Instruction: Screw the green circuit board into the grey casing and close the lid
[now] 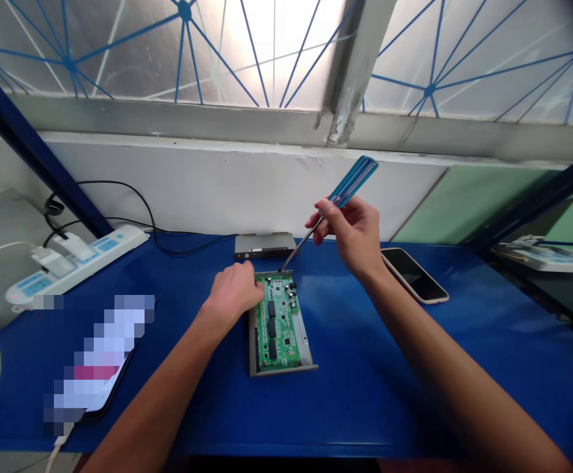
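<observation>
A green circuit board (281, 328) lies in a shallow metal tray-like casing (308, 338) on the blue table. My left hand (234, 289) is closed on the casing's far left corner, its thumb over the board's edge. In my right hand (348, 230) is a screwdriver (353, 180) with a clear blue handle, held at a slant with the fingers around the lower handle and upper shaft. Its tip meets or hovers just by the casing's far edge; I cannot tell which. Any screw there is too small to make out.
Behind the casing sits a flat grey metal cover-like piece (264, 244) by the wall. A phone (417, 276) lies right, another phone (114, 368) with a cable lies left. A white power strip (79, 263) with plugs and cords stands at the back left of the blue table (365, 401).
</observation>
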{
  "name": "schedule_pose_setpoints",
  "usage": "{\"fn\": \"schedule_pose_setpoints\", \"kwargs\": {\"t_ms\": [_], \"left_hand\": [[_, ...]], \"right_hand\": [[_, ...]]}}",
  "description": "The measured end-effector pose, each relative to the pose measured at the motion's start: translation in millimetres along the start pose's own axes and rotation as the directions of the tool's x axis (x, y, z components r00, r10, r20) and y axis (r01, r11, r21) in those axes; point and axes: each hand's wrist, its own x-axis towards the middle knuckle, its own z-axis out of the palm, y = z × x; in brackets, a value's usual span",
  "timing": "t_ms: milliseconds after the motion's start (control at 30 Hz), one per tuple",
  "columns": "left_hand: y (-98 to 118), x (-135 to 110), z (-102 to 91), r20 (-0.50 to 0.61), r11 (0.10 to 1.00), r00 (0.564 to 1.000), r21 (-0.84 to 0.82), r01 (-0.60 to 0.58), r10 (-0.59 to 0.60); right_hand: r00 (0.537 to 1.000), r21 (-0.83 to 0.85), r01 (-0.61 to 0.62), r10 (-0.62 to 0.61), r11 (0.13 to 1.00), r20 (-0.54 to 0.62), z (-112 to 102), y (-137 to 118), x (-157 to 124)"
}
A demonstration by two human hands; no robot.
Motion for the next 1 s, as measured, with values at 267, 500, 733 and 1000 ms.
{"fn": "schedule_pose_setpoints", "kwargs": {"t_ms": [267, 500, 733, 1000], "left_hand": [[-43.0, 4.0, -35.7, -0.228, 0.966, 0.951, -0.197, 0.167, -0.211], [-46.1, 4.8, -39.9, -0.324, 0.938, 0.903, -0.291, 0.189, -0.283], [-41.8, 4.6, -37.4, -0.319, 0.946, 0.912, -0.275, 0.173, -0.259], [-42.1, 5.8, -36.1, -0.327, 0.952, 0.914, -0.260, 0.160, -0.242]], "right_hand": [[0.994, 0.047, -0.063, 0.059, 0.997, 0.095, 17.5, 3.1, -11.9], [0.943, 0.155, -0.203, 0.150, 0.967, 0.296, 47.4, 12.7, -36.9], [0.922, 0.172, -0.240, 0.169, 0.955, 0.347, 58.8, 21.0, -46.1], [0.926, 0.154, -0.227, 0.164, 0.962, 0.340, 54.8, 21.6, -44.0]]}}
